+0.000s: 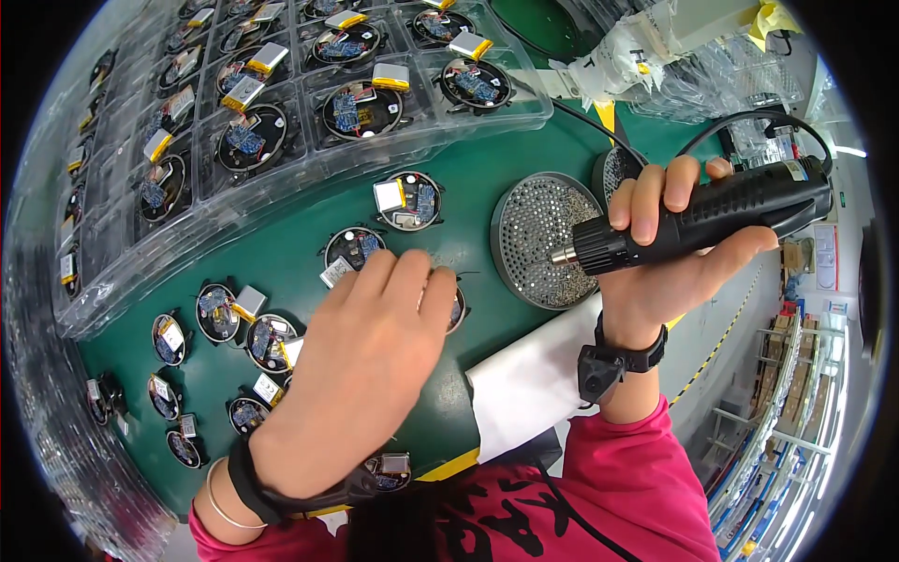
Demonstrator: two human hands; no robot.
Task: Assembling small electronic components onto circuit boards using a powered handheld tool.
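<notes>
My right hand is wrapped round a black electric screwdriver, whose metal tip points left over a round grey tray of small screws. On the green mat, my left hand is closed, fingers bent down at a round black watch case. Most of that case and my fingertips are hidden beneath the hand. Just beyond lie two more open watch cases, one touching my knuckles in the picture and another with a silver battery and blue circuit board.
Several watch cases with batteries lie to the left on the green mat. A clear plastic tray of similar cases stands at the far left. White paper covers the near edge; a black cable runs from the screwdriver.
</notes>
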